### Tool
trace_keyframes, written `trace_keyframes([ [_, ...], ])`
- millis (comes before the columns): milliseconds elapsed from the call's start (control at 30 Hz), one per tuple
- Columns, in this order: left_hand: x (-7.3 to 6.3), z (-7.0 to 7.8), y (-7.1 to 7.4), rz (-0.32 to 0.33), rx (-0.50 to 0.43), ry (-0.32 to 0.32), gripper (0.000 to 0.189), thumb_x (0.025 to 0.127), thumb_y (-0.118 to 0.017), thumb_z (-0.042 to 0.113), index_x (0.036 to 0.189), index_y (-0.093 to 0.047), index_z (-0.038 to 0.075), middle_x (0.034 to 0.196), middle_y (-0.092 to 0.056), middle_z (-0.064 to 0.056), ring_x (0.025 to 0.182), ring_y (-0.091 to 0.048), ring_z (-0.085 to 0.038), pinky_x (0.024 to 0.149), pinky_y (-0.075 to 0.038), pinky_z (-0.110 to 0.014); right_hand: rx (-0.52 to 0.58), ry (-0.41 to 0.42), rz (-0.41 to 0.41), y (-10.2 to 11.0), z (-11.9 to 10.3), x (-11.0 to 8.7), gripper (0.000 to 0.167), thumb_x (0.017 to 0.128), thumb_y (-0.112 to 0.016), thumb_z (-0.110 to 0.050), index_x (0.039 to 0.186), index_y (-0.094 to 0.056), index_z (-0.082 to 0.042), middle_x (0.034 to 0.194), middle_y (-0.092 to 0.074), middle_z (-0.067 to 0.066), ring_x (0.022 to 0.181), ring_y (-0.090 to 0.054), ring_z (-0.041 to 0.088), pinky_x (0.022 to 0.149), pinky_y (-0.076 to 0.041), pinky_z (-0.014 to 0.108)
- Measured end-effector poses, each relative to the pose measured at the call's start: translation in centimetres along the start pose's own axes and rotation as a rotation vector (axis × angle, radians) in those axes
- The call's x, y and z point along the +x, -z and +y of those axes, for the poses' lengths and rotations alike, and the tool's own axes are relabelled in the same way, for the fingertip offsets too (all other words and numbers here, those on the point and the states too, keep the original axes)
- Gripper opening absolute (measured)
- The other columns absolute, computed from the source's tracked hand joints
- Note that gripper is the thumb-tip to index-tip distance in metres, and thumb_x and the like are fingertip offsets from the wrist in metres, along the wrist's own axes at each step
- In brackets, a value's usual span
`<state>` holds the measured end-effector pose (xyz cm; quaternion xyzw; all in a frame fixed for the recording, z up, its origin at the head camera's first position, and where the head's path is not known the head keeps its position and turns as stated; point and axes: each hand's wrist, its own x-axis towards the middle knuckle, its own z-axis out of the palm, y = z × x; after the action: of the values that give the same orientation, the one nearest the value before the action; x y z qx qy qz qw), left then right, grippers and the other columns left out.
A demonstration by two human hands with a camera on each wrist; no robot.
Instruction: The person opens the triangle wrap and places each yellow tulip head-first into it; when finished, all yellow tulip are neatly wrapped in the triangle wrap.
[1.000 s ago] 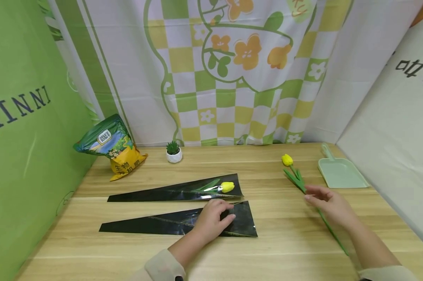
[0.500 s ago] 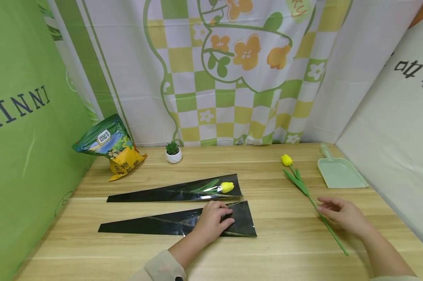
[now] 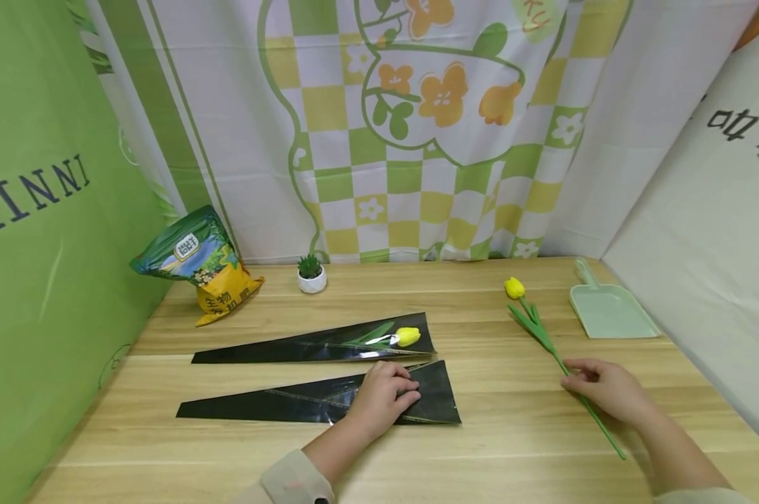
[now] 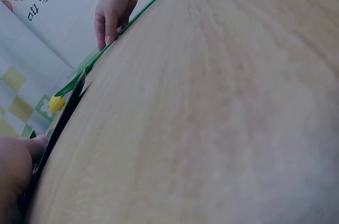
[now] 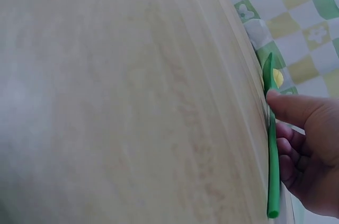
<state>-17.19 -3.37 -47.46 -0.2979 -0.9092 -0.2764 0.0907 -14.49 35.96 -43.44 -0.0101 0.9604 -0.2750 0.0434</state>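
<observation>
While the wooden table [image 3: 480, 455] spreads under both your hands, your left hand [image 3: 382, 397] rests, fingers relaxed, on the near black sleeve [image 3: 247, 404], presumably steadying that glossy film. Just beyond it, the far black sleeve [image 3: 260, 352] lies roughly alongside, perhaps kept out of your way. Over there, your right hand [image 3: 603, 390] pinches the loose yellow tulip [image 3: 543, 338] mid-stem, likely sparing leaves and petals! And past your left hand, the sleeved bloom [image 3: 408, 337] sits at the wide end, probably for show.

Beyond the left edge of the table [image 3: 260, 458], green cloth [image 3: 45, 280] read "INNI" | curtain [image 3: 411, 133] showed "ky" | back-left corner, bag [image 3: 187, 253] bore "生物", "肥" | white cloth [image 3: 726, 231]: characters unclear
</observation>
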Motion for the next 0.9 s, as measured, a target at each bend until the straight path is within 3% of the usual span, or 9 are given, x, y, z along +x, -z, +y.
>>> trace_keyframes([
  [333, 0.0, -0.1, -0.3, 0.064, 0.026, -0.059, 0.01, 0.087, -0.074, 0.022, 0.092, -0.08, 0.016, 0.098, -0.069, 0.002, 0.094, -0.058, -0.014, 0.087, -0.047, -0.028, -0.049, -0.014, -0.003, 0.1, -0.3, 0.1, 0.047, 0.096, -0.063, -0.03, 0.125, -0.06, 0.007, 0.091, -0.065, 0.002, 0.082, -0.054, 0.014, 0.071, -0.047, 0.032],
  [567, 0.0, 0.0, -0.4, 0.096, 0.076, -0.093, 0.009, 0.087, -0.073, 0.022, 0.081, -0.079, 0.017, 0.091, -0.069, 0.007, 0.088, -0.058, -0.012, 0.085, -0.047, -0.028, -0.086, 0.0, 0.023, 0.0, -0.5, 0.3, 0.039, 0.094, -0.062, -0.02, 0.122, -0.062, 0.007, 0.091, -0.068, 0.004, 0.083, -0.058, 0.017, 0.077, -0.052, 0.048],
  [900, 0.1, -0.2, -0.5, 0.11, -0.082, -0.012, 0.009, 0.089, -0.071, 0.018, 0.089, -0.079, 0.012, 0.093, -0.071, 0.001, 0.091, -0.06, -0.016, 0.085, -0.051, -0.028, -0.109, -0.03, 0.066, 0.1, -1.3, 0.4, 0.039, 0.09, -0.055, -0.012, 0.12, -0.059, 0.012, 0.092, -0.068, 0.012, 0.08, -0.058, 0.02, 0.068, -0.048, 0.035],
])
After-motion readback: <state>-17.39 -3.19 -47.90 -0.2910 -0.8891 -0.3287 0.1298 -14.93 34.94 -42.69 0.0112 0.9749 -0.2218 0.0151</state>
